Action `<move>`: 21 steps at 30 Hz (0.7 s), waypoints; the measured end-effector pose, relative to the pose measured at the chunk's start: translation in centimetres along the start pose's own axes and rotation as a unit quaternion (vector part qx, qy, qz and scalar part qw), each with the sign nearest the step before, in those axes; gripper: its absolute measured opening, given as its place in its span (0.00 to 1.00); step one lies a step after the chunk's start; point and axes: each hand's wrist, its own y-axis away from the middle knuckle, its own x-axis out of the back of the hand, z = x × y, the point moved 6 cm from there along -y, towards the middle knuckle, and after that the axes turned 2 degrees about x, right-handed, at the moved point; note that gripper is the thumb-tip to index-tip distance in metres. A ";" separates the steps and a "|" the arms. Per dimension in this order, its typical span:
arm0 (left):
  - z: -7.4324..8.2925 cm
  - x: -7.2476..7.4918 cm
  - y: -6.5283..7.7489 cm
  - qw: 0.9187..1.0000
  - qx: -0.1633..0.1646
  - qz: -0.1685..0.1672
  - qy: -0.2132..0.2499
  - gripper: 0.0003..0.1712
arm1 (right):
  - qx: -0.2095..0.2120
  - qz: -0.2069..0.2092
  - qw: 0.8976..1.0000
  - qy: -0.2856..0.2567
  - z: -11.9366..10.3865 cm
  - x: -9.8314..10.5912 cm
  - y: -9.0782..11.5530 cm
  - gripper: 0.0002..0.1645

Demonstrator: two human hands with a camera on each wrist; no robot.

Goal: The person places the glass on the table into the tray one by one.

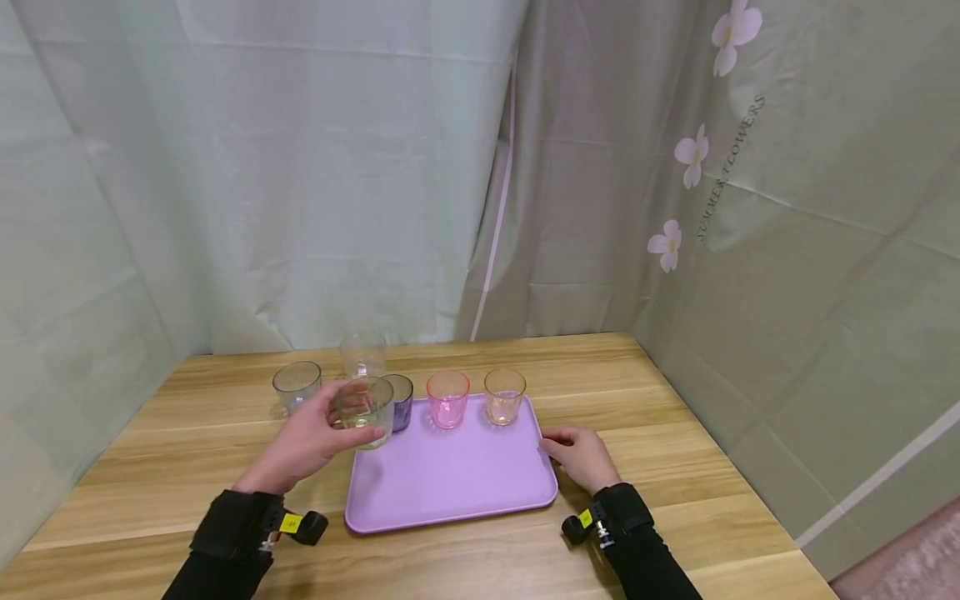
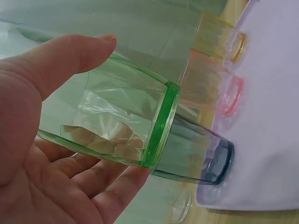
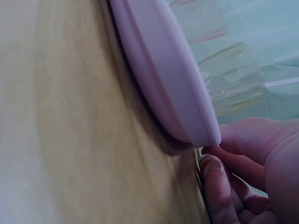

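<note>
My left hand [image 1: 303,442] grips a green-tinted clear cup [image 2: 126,112], thumb on one side and fingers on the other. It holds the cup over the left part of a purple tray [image 1: 457,479]. At the tray's right edge is my right hand [image 1: 585,460], with thumb and fingers pinching the rim in the right wrist view. Along the tray's far side stand a dark purple-blue cup [image 1: 403,408], a pink cup [image 1: 447,402] and a yellow cup [image 1: 504,398]. In the head view the green cup partly overlaps the dark one.
Left of the tray, a greyish cup [image 1: 297,383] stands on the wooden table [image 1: 622,375]. A colourless cup [image 1: 363,354] is farther back, behind the green one. Pale curtains [image 1: 360,183] hang around the table's back and sides.
</note>
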 end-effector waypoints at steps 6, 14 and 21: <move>-0.2 -0.5 -0.4 1.000 -0.003 0.000 0.011 0.52 | 0.001 0.006 1.000 -0.005 0.0 0.0 -0.1 0.12; 0.1 -1.1 -0.7 1.000 -0.005 -0.009 0.023 0.50 | 0.005 0.005 1.000 -0.002 0.0 -0.1 0.0 0.12; 0.7 -1.6 -1.3 0.999 -0.024 -0.011 0.024 0.48 | -0.002 0.007 1.000 -0.001 -0.2 0.0 0.0 0.12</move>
